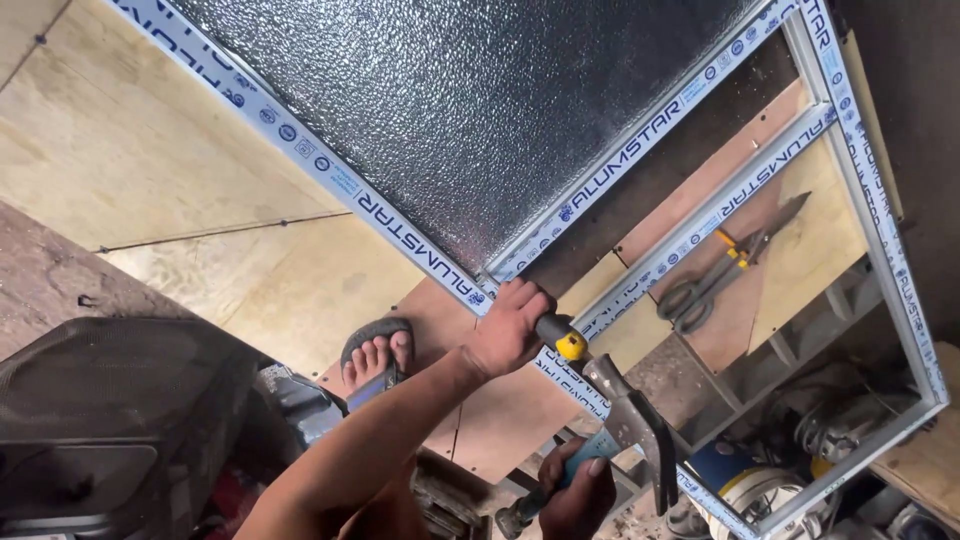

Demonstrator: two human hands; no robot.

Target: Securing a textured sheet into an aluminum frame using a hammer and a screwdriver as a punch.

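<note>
My left hand point(508, 328) grips the black handle of a claw hammer point(628, 415) with a yellow band; its steel head hangs down to the right over the rail of a silver aluminium frame point(872, 215). My left forearm comes in from the lower left. My right hand point(577, 495), at the bottom edge just below the hammer head, is closed around a teal-handled tool point(596, 446) whose tip is hidden. The frame holds a pane of dark textured glass point(470, 110) and lies tilted across plywood boards point(130, 150).
Metal snips point(722, 272) with a yellow catch lie on the board inside the frame's open section. A foot in a sandal point(378, 352) rests on the boards left of my hand. A black speaker-like box point(110, 420) stands lower left. Power tools and clutter point(800, 470) sit lower right.
</note>
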